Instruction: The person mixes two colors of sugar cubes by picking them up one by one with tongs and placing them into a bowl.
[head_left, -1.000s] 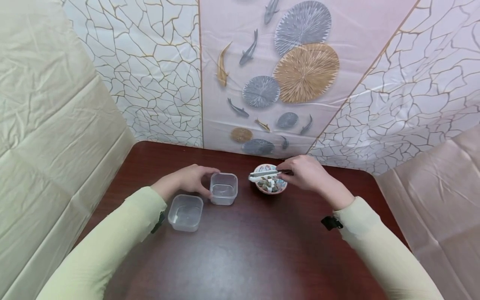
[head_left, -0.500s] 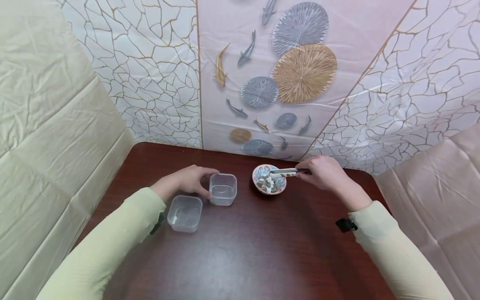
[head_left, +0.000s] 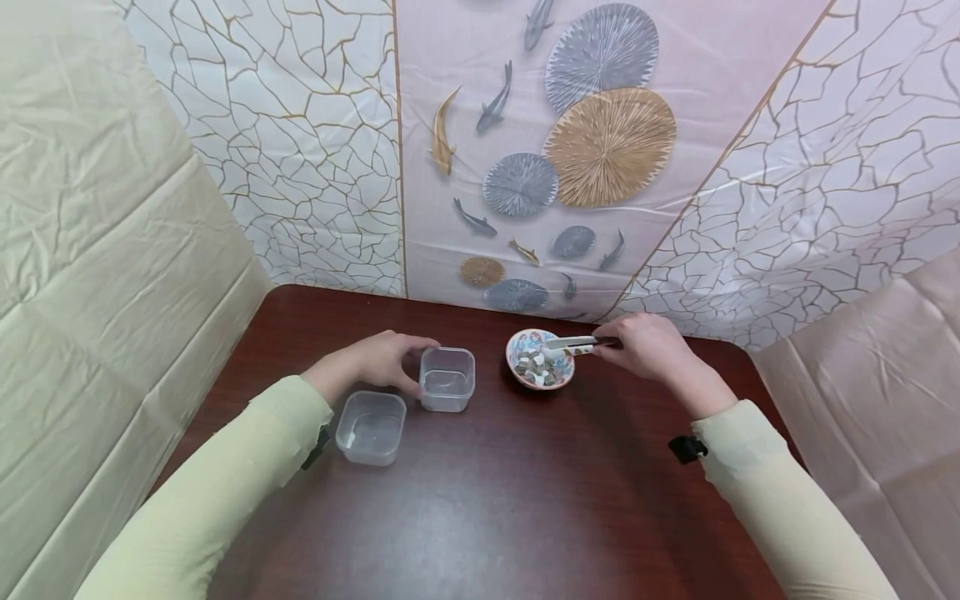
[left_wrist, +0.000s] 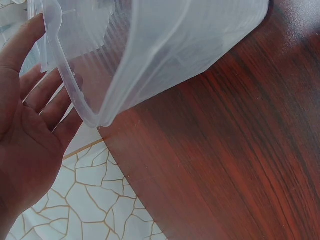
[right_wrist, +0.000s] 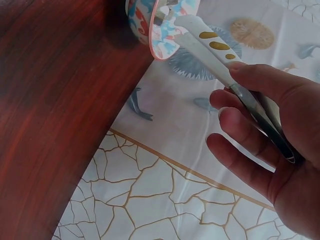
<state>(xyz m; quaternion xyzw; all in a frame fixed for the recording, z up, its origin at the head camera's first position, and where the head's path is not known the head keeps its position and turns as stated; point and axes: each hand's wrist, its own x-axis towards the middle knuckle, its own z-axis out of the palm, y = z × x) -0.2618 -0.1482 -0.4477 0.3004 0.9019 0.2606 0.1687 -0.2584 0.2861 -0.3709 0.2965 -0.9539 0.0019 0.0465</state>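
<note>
My left hand [head_left: 378,358] holds a clear square plastic container [head_left: 447,402], thumb at its near side and fingers at its far side. In the left wrist view, that container [left_wrist: 165,75] fills the top, and the hand [left_wrist: 35,115] is around one side of it. A pair of tongs [head_left: 576,343], white-tipped with a dark handle, is gripped in my right hand [head_left: 647,346]. Their tips reach over the right side of a patterned bowl [head_left: 529,337] holding several small white and greyish pieces [head_left: 537,367]. Whether the tips pinch a piece is too small to tell.
A second clear plastic container [head_left: 372,454] stands nearer me, left of the held one, with a small white piece [head_left: 351,439] at its left side. The dark red table [head_left: 495,500] meets patterned cloth walls [head_left: 322,183] at the back and sides.
My right hand has moved right, drawing the tongs from across the bowl's left rim to its right side; they stay nearly still in the last half second. My left hand has not moved.
</note>
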